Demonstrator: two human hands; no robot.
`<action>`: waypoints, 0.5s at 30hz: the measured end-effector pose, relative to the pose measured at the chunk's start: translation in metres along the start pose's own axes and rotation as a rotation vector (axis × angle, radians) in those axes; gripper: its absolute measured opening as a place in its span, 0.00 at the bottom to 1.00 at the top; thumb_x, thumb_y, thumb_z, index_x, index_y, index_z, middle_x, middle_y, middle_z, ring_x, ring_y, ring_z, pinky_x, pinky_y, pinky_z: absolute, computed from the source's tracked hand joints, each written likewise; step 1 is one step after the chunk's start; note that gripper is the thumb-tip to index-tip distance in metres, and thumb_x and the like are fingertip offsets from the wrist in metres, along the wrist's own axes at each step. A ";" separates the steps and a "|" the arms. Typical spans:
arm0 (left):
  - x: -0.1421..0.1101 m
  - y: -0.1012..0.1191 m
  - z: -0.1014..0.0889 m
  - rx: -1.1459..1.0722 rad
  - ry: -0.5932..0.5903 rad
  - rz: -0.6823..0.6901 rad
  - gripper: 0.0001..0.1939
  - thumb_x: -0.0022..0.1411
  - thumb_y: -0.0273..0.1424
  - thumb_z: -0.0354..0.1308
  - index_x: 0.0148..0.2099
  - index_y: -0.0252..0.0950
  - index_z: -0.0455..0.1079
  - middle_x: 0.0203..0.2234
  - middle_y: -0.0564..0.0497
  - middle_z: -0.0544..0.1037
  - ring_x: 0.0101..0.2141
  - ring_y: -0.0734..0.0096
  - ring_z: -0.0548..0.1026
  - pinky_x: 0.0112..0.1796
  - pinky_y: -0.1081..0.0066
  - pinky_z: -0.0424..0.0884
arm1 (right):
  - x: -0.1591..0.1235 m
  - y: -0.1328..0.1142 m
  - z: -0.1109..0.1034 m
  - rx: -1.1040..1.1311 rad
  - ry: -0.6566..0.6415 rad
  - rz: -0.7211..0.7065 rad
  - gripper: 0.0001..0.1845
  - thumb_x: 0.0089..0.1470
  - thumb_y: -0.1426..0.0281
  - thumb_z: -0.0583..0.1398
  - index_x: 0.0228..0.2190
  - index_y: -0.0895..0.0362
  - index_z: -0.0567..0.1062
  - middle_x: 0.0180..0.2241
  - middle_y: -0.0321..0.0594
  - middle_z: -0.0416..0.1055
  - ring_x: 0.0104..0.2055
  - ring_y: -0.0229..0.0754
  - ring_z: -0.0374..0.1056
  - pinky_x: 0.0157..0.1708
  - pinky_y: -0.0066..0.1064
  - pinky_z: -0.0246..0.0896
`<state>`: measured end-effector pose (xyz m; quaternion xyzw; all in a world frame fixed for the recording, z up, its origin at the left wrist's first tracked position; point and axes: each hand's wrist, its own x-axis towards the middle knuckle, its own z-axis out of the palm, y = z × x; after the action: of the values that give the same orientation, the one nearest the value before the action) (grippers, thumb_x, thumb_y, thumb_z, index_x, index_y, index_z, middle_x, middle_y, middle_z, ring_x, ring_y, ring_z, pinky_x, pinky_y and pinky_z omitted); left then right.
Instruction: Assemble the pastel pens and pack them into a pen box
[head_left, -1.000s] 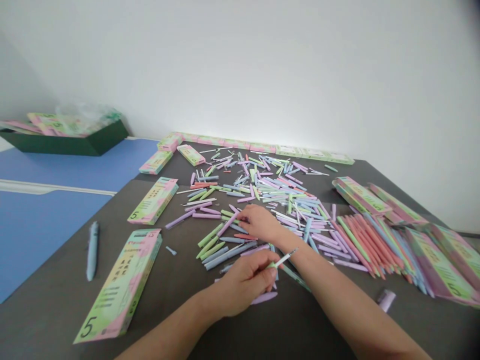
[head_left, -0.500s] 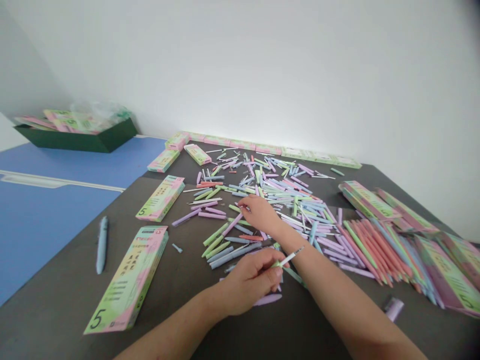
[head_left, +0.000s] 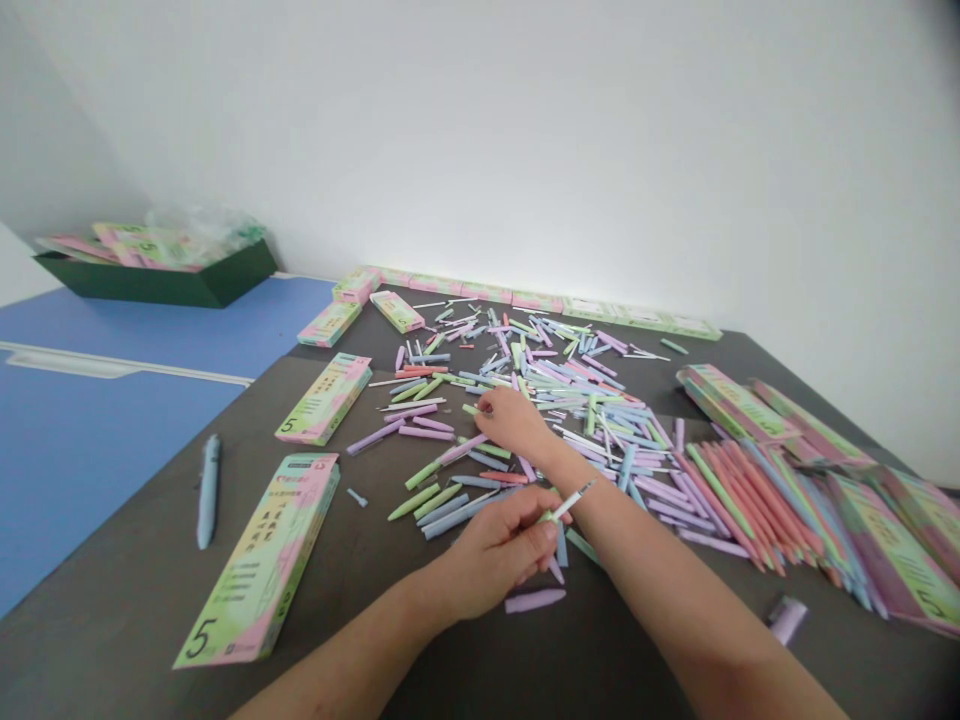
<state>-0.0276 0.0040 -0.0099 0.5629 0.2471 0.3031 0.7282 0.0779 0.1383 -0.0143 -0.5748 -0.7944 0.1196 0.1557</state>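
My left hand point(head_left: 499, 555) is closed in a pinch around a white pen refill point(head_left: 576, 500), which points up and to the right. A bit of green shows at its base between the fingers. Farther forward, my right hand point(head_left: 514, 425) reaches into a loose heap of pastel pen parts point(head_left: 562, 375), its fingers curled together. From its fingertips a short green pen part point(head_left: 471, 409) sticks out, mostly covered. Just below that hand lies a purple pen barrel point(head_left: 463, 450). Another purple piece point(head_left: 535, 600) rests on the dark table below my left hand.
Pen boxes marked 5 stand at left point(head_left: 259, 560), along the back edge point(head_left: 487, 291) and at right point(head_left: 742, 400). A row of red and other coloured pens point(head_left: 757, 500) lies right. One blue pen point(head_left: 208, 490) is at left. A dark green tray point(head_left: 150, 285) sits on a blue surface.
My left hand has shifted slightly left and up with the refill. The right hand stays nearly in place, its fingers more curled. Some green barrels below it have shifted left.
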 end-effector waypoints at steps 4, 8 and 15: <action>0.001 -0.001 -0.004 -0.006 0.033 0.029 0.14 0.65 0.40 0.51 0.43 0.33 0.64 0.21 0.58 0.63 0.16 0.85 0.56 0.17 0.80 0.49 | -0.028 0.012 -0.018 0.158 0.072 0.057 0.10 0.55 0.68 0.54 0.36 0.59 0.72 0.33 0.42 0.75 0.33 0.40 0.69 0.35 0.31 0.62; 0.002 0.000 -0.006 -0.004 0.067 0.059 0.13 0.65 0.39 0.51 0.43 0.34 0.64 0.19 0.59 0.62 0.17 0.84 0.57 0.17 0.80 0.51 | -0.076 0.025 -0.036 0.971 0.078 0.145 0.12 0.54 0.63 0.57 0.36 0.58 0.70 0.25 0.35 0.72 0.21 0.34 0.64 0.22 0.26 0.57; 0.002 0.003 -0.011 0.019 0.088 0.019 0.13 0.64 0.40 0.52 0.43 0.34 0.64 0.20 0.58 0.64 0.16 0.84 0.56 0.17 0.80 0.50 | -0.134 0.032 -0.051 1.591 0.234 0.143 0.08 0.49 0.70 0.63 0.34 0.56 0.76 0.18 0.30 0.62 0.18 0.30 0.53 0.19 0.25 0.48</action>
<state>-0.0344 0.0132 -0.0099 0.5584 0.2765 0.3320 0.7082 0.1642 0.0219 0.0059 -0.3502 -0.4112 0.5979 0.5923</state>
